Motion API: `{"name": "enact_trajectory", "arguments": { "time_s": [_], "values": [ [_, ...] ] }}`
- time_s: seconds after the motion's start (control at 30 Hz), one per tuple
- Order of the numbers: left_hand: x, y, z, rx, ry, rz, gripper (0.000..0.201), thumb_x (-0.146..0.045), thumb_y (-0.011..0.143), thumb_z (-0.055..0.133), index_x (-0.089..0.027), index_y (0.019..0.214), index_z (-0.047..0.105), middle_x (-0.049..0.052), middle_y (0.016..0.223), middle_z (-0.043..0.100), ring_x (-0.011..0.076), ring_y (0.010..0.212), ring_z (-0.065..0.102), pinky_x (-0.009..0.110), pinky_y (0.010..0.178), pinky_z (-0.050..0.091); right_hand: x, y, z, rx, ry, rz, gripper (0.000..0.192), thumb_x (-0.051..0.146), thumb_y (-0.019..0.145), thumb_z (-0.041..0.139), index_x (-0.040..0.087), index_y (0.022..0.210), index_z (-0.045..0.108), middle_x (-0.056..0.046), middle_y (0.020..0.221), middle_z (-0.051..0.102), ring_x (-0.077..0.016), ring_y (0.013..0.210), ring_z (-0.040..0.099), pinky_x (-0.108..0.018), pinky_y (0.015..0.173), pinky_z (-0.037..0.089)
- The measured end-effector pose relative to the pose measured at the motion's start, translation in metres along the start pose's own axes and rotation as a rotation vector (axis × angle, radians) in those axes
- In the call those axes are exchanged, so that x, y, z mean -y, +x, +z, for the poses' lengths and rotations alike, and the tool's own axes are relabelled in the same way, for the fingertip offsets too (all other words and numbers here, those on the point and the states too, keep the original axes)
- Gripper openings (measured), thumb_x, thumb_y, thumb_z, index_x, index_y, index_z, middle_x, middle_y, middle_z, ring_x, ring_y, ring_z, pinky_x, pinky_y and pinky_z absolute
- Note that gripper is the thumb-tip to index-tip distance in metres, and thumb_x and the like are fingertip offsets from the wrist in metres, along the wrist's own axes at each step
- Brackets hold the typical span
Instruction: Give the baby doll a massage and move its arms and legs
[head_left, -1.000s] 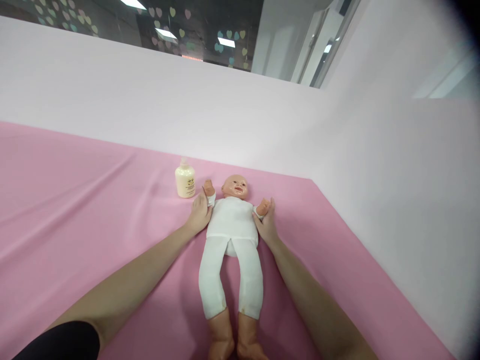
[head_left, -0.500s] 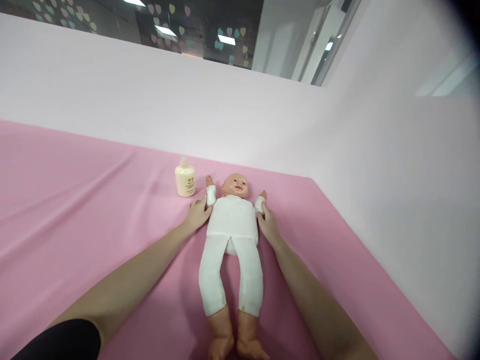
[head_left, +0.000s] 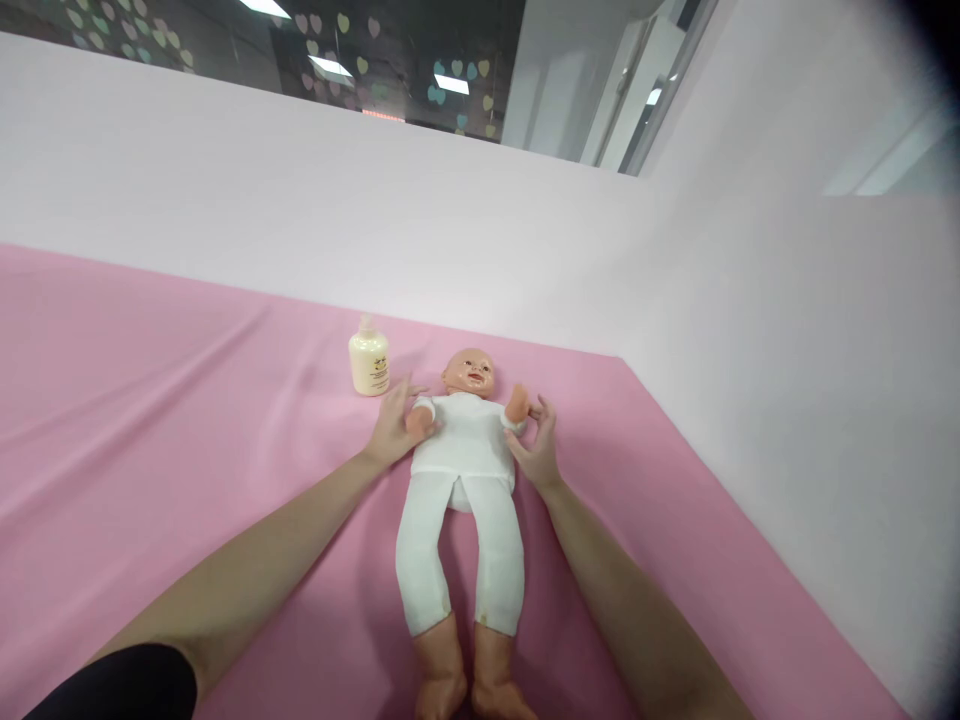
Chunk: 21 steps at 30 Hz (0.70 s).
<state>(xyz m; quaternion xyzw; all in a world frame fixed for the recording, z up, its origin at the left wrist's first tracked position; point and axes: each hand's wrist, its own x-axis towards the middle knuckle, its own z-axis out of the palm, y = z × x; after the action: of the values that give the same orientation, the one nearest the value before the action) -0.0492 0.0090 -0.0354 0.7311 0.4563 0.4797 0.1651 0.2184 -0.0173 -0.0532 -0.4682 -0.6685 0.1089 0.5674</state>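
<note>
Head view, looking forward and down: a doll (head_left: 463, 470) is lying on its back on a pink sheet (head_left: 150, 400) that is covering the worktop, head pointing away from the camera and bare feet nearest the lower edge of the frame. It is wearing a white top and white leggings. The left hand (head_left: 394, 430) is resting at the doll's arm on the left of the picture, fingers spread and loosely open, with the doll's small fist lying against the palm; whether the thumb is closing around the wrist cannot be told. The right hand (head_left: 538, 445) is lying just beside the doll's other arm, fingers fanned apart and slightly curled, fingertips touching or nearly touching the doll's raised fist; it is not gripping anything. Both forearms are reaching in from the bottom of the frame, one on each side of the doll's legs, and a dark sleeve (head_left: 112, 685) is showing at the lower left corner. A cream bottle (head_left: 369, 362) is standing upright on the sheet, just beyond the left hand and beside the doll's head, not touching either. A pale wall (head_left: 450, 220) is rising behind the worktop and along its right side.
</note>
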Motion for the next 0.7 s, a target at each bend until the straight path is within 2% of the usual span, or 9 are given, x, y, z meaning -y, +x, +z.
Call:
{"name": "enact_trajectory", "arguments": {
  "time_s": [0.1,0.23,0.4,0.5,0.7],
  "values": [
    [-0.003,-0.001,0.002,0.106,0.056,0.09,0.096,-0.046,0.069,0.07,-0.021,0.145,0.017,0.01,0.122,0.056,0.0271,0.116,0.049,0.044,0.103,0.032,0.003,-0.004,0.003,0.122,0.002,-0.081,0.074,0.033,0.074,0.063,0.021,0.137,0.026,-0.011,0.121,0.05,-0.0225,0.115,0.05,-0.041,0.103,0.039],
    [0.002,0.0,0.005,0.116,0.06,0.094,0.09,-0.045,0.076,0.063,-0.022,0.146,0.011,0.01,0.124,0.056,0.0261,0.116,0.049,0.044,0.103,0.033,-0.002,-0.003,0.008,0.168,-0.05,-0.032,0.07,0.037,0.083,0.054,0.018,0.141,0.02,-0.014,0.135,0.043,-0.024,0.127,0.042,-0.044,0.108,0.033],
    [0.007,0.002,0.008,0.097,0.016,0.001,0.082,-0.038,0.088,0.047,-0.017,0.146,-0.007,0.013,0.136,0.047,0.0246,0.122,0.047,0.042,0.103,0.036,-0.011,0.002,0.009,0.15,-0.097,0.061,0.066,0.034,0.093,0.031,0.013,0.146,-0.001,-0.014,0.152,0.016,-0.0199,0.142,0.015,-0.043,0.115,0.021],
    [0.007,0.002,0.009,0.094,0.009,-0.085,0.081,-0.036,0.091,0.04,-0.012,0.145,-0.015,0.018,0.138,0.044,0.0255,0.123,0.047,0.041,0.1,0.039,-0.017,0.002,0.008,0.176,-0.153,0.116,0.068,0.034,0.093,0.03,0.012,0.146,-0.007,-0.014,0.154,0.011,-0.0214,0.142,0.013,-0.046,0.114,0.02],
    [0.009,0.001,0.011,0.122,0.097,-0.168,0.078,-0.034,0.093,0.034,-0.011,0.144,-0.02,0.023,0.143,0.034,0.0305,0.12,0.05,0.044,0.093,0.044,-0.019,0.003,0.007,0.176,-0.184,0.104,0.065,0.033,0.092,0.029,0.019,0.147,-0.002,-0.007,0.155,0.009,-0.0209,0.142,0.012,-0.047,0.114,0.019]
  ]
}}
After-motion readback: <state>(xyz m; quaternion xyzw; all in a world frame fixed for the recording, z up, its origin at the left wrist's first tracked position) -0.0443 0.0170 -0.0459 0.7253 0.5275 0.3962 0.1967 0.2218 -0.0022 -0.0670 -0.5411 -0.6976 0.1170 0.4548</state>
